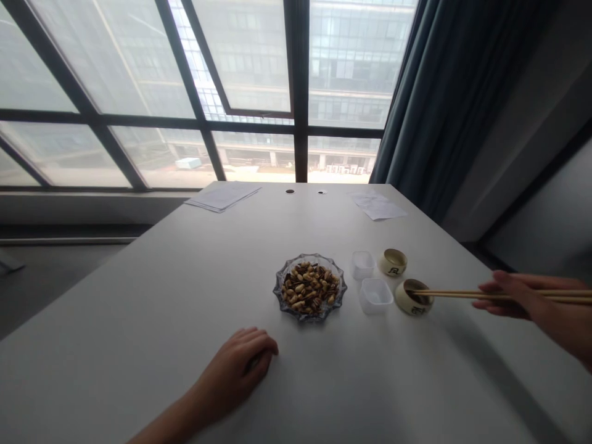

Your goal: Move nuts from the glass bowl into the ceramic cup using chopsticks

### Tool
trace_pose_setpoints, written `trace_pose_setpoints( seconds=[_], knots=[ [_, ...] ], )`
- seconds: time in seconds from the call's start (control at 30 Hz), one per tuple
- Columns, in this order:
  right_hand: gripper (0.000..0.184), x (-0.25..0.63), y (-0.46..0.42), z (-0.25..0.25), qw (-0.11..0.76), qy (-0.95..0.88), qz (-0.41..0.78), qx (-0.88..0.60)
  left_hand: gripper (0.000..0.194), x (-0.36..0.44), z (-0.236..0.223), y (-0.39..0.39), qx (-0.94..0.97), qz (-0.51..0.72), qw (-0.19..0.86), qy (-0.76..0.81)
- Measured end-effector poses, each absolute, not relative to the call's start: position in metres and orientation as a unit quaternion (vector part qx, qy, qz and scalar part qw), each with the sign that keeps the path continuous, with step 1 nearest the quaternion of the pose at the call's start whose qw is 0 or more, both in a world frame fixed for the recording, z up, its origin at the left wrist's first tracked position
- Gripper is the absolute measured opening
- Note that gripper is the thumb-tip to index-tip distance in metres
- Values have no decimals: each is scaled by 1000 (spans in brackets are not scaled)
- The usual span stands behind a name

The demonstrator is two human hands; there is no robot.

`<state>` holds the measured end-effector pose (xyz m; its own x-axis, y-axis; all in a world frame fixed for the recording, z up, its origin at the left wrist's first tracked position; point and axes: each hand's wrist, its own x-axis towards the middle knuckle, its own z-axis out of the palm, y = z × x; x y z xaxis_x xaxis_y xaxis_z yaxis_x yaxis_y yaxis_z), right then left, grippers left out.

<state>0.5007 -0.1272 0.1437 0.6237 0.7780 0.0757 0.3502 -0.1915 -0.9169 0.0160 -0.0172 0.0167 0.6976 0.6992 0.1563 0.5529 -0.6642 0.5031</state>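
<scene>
Right hand (531, 302), forearm cut off at three o'clock, grips tan wooden chopsticks (462, 295) — tips obscured in a round cream ceramic cup (413, 304); left hand (245, 362) loosely closed, palm hidden.

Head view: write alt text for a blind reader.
The right hand holds chopsticks, their tips in a small bowl beside a second bowl and two clear boxes. A glass dish of nuts stands near the left hand on the white table.
</scene>
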Motion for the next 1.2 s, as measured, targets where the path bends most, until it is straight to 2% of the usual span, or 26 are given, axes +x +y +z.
trace_pose_setpoints(
  seconds=[0.37, 0.6, 0.87, 1.1, 1.2],
  knots=[
    [33, 524, -160, 137, 503, -360, 204, -759, 24, 16, 19, -26, 895, 172, 211, 354],
    [17, 510, -173, 147, 513, -357, 202, -754, 24, 11, 21, -29, 895, 178, 211, 350],
    [22, 483, -171, 150, 496, -373, 241, -746, 23, 7, 21, -32, 894, 178, 212, 352],
    [28, 491, -187, 143, 531, -312, 264, -742, 24, 6, 22, -32, 892, 181, 216, 353],
    [29, 496, -195, 137, 529, -341, 252, -735, 24, 6, 24, -34, 891, 184, 215, 355]
  ],
)
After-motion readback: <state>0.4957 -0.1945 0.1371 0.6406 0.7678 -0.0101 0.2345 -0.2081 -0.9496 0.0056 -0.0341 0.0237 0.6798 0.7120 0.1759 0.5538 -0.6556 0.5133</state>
